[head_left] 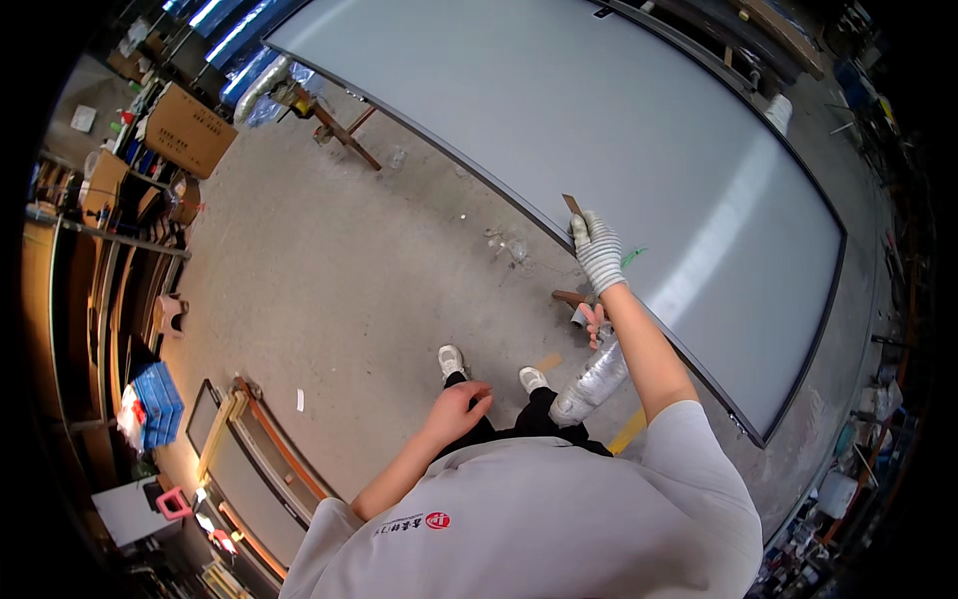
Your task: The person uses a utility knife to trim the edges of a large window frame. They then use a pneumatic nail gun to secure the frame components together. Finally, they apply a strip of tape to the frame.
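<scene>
A large grey flat panel [559, 110] with a thin dark frame lies across wrapped supports, spanning from the upper left to the right. My right hand [597, 250], in a striped knit glove, is over the panel's near edge. Its fingers are closed on a thin brown flat strip [572, 205] that points away from me. My left hand [462, 409] is bare and hangs low in front of my body. Its fingers bend loosely with a gap beside the thumb, and nothing shows in them.
A silver-wrapped support [594, 384] stands close to my legs under the near edge. At the far left is a wooden trestle [344, 137]. Framed panels [254, 479] lean at lower left, near a stack of blue crates [158, 404]. A cardboard box [188, 130] sits farther back.
</scene>
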### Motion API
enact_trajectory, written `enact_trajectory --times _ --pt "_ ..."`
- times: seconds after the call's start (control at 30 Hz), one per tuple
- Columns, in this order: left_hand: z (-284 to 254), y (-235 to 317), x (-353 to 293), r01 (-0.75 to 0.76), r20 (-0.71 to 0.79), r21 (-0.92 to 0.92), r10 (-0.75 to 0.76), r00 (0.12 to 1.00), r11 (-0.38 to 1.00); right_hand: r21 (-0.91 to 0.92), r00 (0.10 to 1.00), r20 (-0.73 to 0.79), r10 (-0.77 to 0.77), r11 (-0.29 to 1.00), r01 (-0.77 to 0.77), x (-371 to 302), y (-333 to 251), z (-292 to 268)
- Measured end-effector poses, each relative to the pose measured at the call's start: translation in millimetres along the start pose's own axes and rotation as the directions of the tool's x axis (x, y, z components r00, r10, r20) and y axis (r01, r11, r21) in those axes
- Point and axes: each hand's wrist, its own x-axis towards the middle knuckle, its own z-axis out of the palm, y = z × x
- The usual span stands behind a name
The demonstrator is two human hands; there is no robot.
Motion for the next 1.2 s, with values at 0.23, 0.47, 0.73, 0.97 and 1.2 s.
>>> enact_trajectory --times 0.23,0.47,0.73,0.97,1.2 --pt "-100 -57 64 -0.251 0.154 0.082 0.237 0.959 0.964 -0.11 0.894 -0.241 0.376 0.905 -0.411 -86 77 -68" --pt "-200 -123 71 -0.059 0.11 0.008 0.057 0.992 0.998 0.464 0.786 -0.145 0.601 0.743 -0.483 -78 62 -58" --pt "-259 -138 136 -0.094 0.06 0.033 0.092 0.994 0.995 0.463 0.896 0.074 0.437 0.781 -0.419 74 -61 95" --pt "-319 -117 217 -0.044 -0.082 0.05 0.048 0.995 0.998 0.389 0.885 0.335 0.322 0.808 -0.441 186 -144 194" --pt "-367 -64 335 -0.16 -0.179 0.085 0.173 0.968 0.983 0.584 0.761 0.617 0.198 0.533 -0.612 244 -155 220"
